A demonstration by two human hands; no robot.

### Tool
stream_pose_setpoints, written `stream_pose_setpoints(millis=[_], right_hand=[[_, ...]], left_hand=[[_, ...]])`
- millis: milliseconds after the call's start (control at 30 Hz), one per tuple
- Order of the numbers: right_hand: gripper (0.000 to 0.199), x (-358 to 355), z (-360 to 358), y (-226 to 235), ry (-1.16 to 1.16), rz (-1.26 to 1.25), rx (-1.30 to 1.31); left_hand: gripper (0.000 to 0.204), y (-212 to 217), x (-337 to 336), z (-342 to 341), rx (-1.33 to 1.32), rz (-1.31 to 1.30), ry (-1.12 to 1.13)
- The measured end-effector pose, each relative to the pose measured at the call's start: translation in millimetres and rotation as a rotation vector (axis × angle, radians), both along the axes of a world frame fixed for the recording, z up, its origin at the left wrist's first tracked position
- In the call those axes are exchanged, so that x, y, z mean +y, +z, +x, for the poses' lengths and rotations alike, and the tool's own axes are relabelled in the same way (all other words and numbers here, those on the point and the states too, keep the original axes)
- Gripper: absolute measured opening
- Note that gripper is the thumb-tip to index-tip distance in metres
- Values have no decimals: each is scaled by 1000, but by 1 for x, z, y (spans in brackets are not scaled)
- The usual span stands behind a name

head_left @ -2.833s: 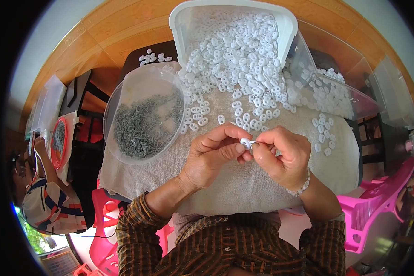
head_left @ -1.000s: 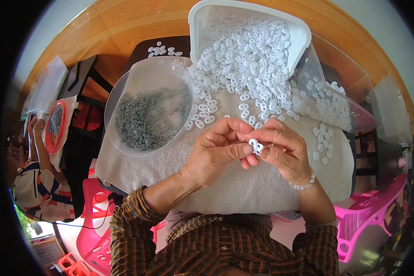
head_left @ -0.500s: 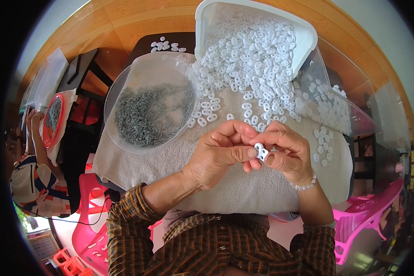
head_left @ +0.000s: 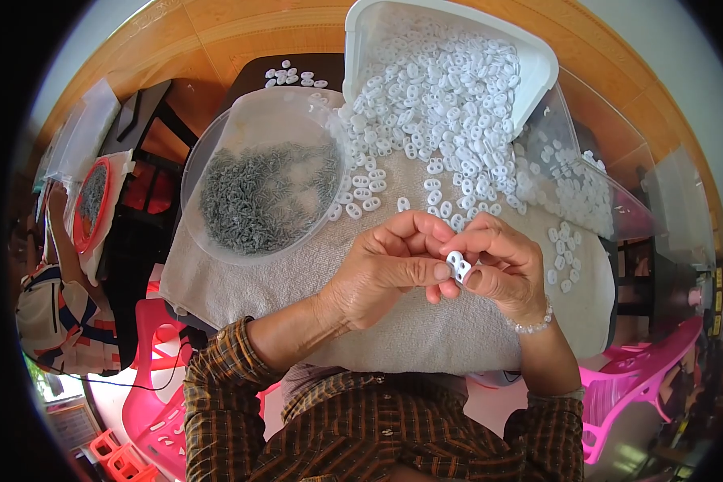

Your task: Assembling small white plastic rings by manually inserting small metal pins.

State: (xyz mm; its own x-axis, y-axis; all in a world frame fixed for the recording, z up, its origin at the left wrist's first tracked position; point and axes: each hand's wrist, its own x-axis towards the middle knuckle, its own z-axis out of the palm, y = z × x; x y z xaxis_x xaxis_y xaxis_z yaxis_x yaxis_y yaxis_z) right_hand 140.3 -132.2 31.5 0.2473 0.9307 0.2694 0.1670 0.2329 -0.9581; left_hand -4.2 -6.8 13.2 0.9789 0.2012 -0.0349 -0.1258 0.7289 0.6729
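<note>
Over the near part of the towel, my left hand (head_left: 381, 269) and my right hand (head_left: 508, 271) meet, both closed. Between their thumbs and fingers is a small white plastic piece (head_left: 457, 259) with round holes. It may be two pieces put together; the fingers cover part of it. Just beyond my hands lie loose white two-hole oval pieces (head_left: 434, 198), spreading from a heap that spills out of a tilted white tub (head_left: 548, 68). To the left, a clear round tray (head_left: 186, 181) holds a pile of small grey screw-like parts (head_left: 245, 205).
A beige towel (head_left: 241, 281) covers the dark table. A clear plastic box (head_left: 618, 197) with more white pieces stands at the right, beside a small group of ovals (head_left: 565, 249). Pink chairs (head_left: 157, 402) flank me. Far left, another person's arm (head_left: 63, 233) reaches toward a red tray (head_left: 84, 229).
My fingers have shifted slightly on the white piece, which is turned a little. At the far left, the other person's arm has moved. The heap and the round tray look the same.
</note>
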Motion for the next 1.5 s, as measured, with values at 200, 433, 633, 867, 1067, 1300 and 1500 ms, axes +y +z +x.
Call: stream_pose_setpoints(millis=[200, 433, 633, 867, 1067, 1300, 1500], right_hand=[[26, 1, 3, 0, 44, 51, -46], [35, -1, 2, 3, -12, -15, -78], [32, -3, 3, 7, 29, -68, -36], [26, -4, 1, 9, 22, -48, -86], [28, -3, -1, 9, 2, -34, -161], [26, -4, -3, 16, 23, -99, -102], [25, -4, -7, 16, -24, -43, -221]], left_hand=[[26, -1, 0, -1, 20, -22, -12], [25, -1, 0, -1, 39, -44, -18], [26, -1, 0, -1, 24, -15, -17], [26, 0, -2, -3, 7, -14, 25], [25, 3, -3, -4, 35, 36, 55], [26, 1, -3, -5, 37, 81, 61], [26, 2, -3, -5, 36, 57, 71]])
